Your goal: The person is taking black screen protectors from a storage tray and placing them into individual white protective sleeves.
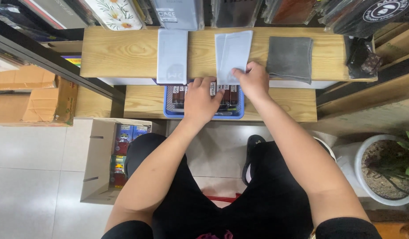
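left hand [201, 101] reaching into a blue plastic basket [203, 114] of small dark boxes [180, 94] (grip hidden), right hand [254, 80] pinching pale blue flat sleeves [233, 53] on the light wooden worktop [125, 53], grey folded cloth [290, 58] nearby

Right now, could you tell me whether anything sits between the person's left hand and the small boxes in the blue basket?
Nothing visible does. The left hand already rests on the small boxes in the blue basket. The right hand touches the pale sheets on the upper shelf.
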